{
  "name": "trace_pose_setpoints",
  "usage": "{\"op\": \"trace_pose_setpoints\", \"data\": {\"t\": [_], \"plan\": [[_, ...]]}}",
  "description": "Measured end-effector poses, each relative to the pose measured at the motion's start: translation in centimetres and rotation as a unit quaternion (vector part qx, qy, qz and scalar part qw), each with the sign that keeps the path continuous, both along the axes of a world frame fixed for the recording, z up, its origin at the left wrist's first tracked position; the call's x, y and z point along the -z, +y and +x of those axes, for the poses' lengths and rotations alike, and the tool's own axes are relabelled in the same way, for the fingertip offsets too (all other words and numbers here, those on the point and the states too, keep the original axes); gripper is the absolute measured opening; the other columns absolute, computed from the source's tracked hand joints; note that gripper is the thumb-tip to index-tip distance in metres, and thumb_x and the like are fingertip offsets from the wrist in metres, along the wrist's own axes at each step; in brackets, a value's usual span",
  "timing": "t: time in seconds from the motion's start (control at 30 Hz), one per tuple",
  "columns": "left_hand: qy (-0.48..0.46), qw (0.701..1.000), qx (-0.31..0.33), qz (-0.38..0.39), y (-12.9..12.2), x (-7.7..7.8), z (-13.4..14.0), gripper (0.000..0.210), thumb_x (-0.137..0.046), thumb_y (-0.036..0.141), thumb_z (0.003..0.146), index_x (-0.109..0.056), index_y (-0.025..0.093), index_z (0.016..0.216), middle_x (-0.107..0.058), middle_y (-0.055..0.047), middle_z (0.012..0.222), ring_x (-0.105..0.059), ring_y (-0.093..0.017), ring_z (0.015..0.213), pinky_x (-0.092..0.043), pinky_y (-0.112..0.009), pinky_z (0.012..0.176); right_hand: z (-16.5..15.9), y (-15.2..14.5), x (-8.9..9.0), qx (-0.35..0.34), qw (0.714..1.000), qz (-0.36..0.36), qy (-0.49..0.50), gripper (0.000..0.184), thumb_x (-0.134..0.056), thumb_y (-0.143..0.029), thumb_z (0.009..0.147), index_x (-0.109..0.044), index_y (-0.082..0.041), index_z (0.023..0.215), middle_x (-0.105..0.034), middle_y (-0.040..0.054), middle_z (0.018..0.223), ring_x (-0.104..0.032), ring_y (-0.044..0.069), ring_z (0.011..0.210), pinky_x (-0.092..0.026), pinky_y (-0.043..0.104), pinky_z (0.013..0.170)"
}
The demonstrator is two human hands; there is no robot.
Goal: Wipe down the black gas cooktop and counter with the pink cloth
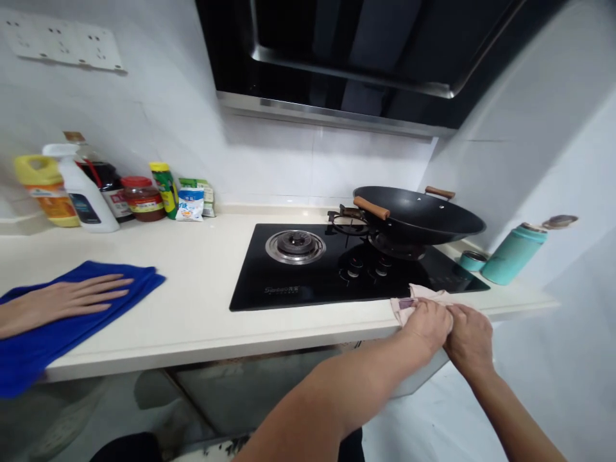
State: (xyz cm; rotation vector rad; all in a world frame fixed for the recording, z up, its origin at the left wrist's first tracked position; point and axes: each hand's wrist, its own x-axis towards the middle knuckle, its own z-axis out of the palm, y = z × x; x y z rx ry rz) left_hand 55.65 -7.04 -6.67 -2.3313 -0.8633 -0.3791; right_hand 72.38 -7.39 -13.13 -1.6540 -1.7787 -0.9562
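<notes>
At the front edge of the counter, right of centre, my left hand [427, 326] is closed on a pale pink cloth [436, 294]. My right hand [469, 337] grips the same cloth just beside it, and the two hands almost touch. Part of the cloth lies over the front rim of the black gas stove [308, 287], while the rest is bunched under my fingers and hidden. Behind my hands, a black wok [418, 215] with wooden handles rests on the stove's right burner. Two control knobs [355, 267] stand on the glass in front of it.
Another person's hand [72, 298] lies flat on a blue cloth [29, 359] at the left. Against the wall stand a white spray bottle [89, 196], a red-lidded jar [143, 202] and other containers. A teal flask [514, 255] leans at the right. The range hood [332, 109] hangs above.
</notes>
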Motion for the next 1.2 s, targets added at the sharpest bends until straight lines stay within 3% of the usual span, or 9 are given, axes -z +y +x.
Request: {"op": "trace_pose_setpoints", "data": {"t": [0.17,0.3,0.47,0.63,0.77,0.9,1.0,1.07,1.2], "plan": [[-0.031,0.999,-0.001,0.010,-1.7,0.2,-6.6,0.040,-0.035,0.012,0.101,-0.061,0.011,0.130,-0.062,-0.013,0.103,-0.063,-0.025,0.100,-0.046,-0.042,0.084,-6.5,-1.7,-0.7,-0.019,0.999,0.027,-0.037,0.036,-0.056,-0.024,0.086,-0.055,-0.016,0.121,-0.062,0.0173,0.114,-0.055,0.031,0.104,-0.041,0.047,0.091],[-0.053,0.998,0.002,0.016,-3.4,0.8,-14.9,0.037,-0.036,0.015,0.102,-0.058,0.011,0.132,-0.062,-0.013,0.105,-0.062,-0.025,0.099,-0.045,-0.041,0.085,-15.0,-3.4,-1.4,-0.054,0.996,0.047,-0.049,0.036,-0.057,-0.022,0.087,-0.053,-0.015,0.122,-0.060,0.0177,0.113,-0.053,0.032,0.104,-0.041,0.049,0.092],[-0.089,0.996,-0.027,0.010,-6.8,1.0,-28.6,0.036,-0.036,0.017,0.103,-0.052,0.008,0.134,-0.064,-0.014,0.110,-0.061,-0.026,0.104,-0.045,-0.041,0.086,-27.6,-5.5,-2.7,-0.156,0.985,0.022,-0.064,0.038,-0.058,-0.016,0.084,-0.051,-0.016,0.122,-0.057,0.0163,0.114,-0.051,0.030,0.103,-0.041,0.046,0.089],[-0.123,0.989,-0.083,0.007,-11.1,1.2,-43.3,0.038,-0.048,0.024,0.100,-0.051,0.015,0.137,-0.063,-0.014,0.124,-0.060,-0.030,0.114,-0.045,-0.041,0.084,-40.7,-7.2,-4.0,-0.254,0.961,-0.010,-0.105,0.032,-0.059,-0.016,0.087,-0.054,-0.018,0.119,-0.057,0.0118,0.106,-0.049,0.026,0.094,-0.040,0.040,0.082],[-0.139,0.982,-0.129,-0.010,-13.8,2.1,-54.0,0.058,-0.067,0.031,0.088,-0.049,0.020,0.141,-0.058,-0.015,0.139,-0.050,-0.034,0.131,-0.042,-0.046,0.098,-51.3,-8.1,-4.4,-0.319,0.938,-0.017,-0.130,0.024,-0.058,-0.014,0.092,-0.058,-0.017,0.115,-0.058,0.0104,0.093,-0.047,0.026,0.086,-0.038,0.040,0.075],[-0.147,0.975,-0.165,0.020,-15.8,2.8,-63.3,0.054,-0.066,0.032,0.085,-0.054,0.021,0.136,-0.061,-0.015,0.135,-0.051,-0.032,0.131,-0.039,-0.047,0.105,-61.1,-9.0,-5.1,-0.365,0.920,-0.066,-0.127,0.022,-0.055,-0.017,0.097,-0.060,-0.016,0.118,-0.061,0.0113,0.094,-0.050,0.026,0.087,-0.041,0.041,0.073],[-0.152,0.970,-0.185,0.026,-17.3,2.5,-69.2,0.050,-0.064,0.033,0.085,-0.055,0.019,0.131,-0.062,-0.016,0.132,-0.053,-0.032,0.127,-0.040,-0.048,0.107,-67.2,-10.1,-6.5,-0.407,0.892,-0.138,-0.139,0.020,-0.051,-0.021,0.101,-0.060,-0.016,0.118,-0.064,0.0120,0.103,-0.054,0.026,0.092,-0.044,0.043,0.077],[-0.160,0.964,-0.213,0.013,-18.2,1.9,-72.5,0.045,-0.056,0.031,0.088,-0.052,0.022,0.132,-0.061,-0.011,0.136,-0.052,-0.030,0.129,-0.040,-0.049,0.109,-70.4,-10.7,-7.7,-0.437,0.871,-0.167,-0.148,0.021,-0.046,-0.023,0.103,-0.058,-0.016,0.119,-0.064,0.0115,0.107,-0.056,0.025,0.096,-0.046,0.044,0.079],[-0.147,0.957,-0.251,0.001,-19.4,0.3,-76.4,0.041,-0.044,0.027,0.093,-0.045,0.022,0.134,-0.061,-0.006,0.134,-0.052,-0.028,0.126,-0.043,-0.050,0.106,-74.5,-11.5,-9.6,-0.466,0.854,-0.168,-0.157,0.028,-0.037,-0.022,0.106,-0.053,-0.013,0.128,-0.064,0.0113,0.112,-0.058,0.026,0.102,-0.049,0.045,0.082]]}}
